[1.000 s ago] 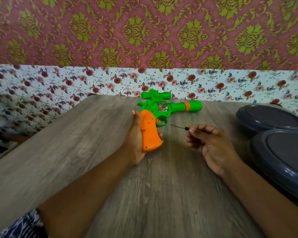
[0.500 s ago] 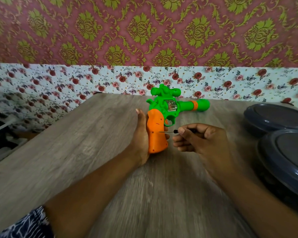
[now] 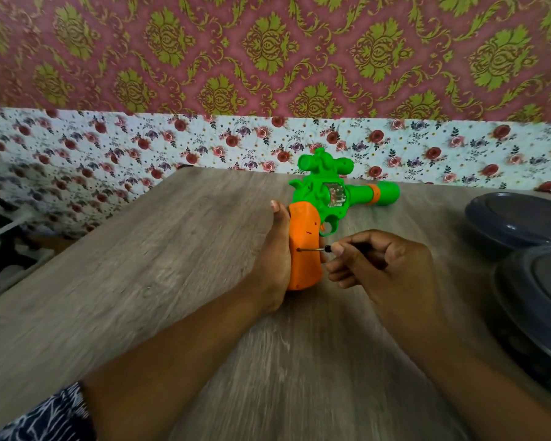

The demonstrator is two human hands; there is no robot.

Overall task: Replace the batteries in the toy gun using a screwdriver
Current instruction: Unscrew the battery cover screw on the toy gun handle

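Head view, left hand gripping toy gun grip, right hand pinching screwdriver against it

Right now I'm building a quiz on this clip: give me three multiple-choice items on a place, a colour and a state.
1. Where does the screwdriver tip sit?
A. On the orange handle
B. In the barrel's muzzle
C. On the table

2. What colour is the toy gun body above the handle?
A. Blue
B. Green
C. Black

3. How does the left hand stand?
A. Flat on the table
B. Holding a battery
C. Holding the gun by its handle

Answers: 1 A, the shaft from the right hand ends on the orange side. 2 B, scope and barrel are green. 3 C, its palm backs the handle, gun upright.
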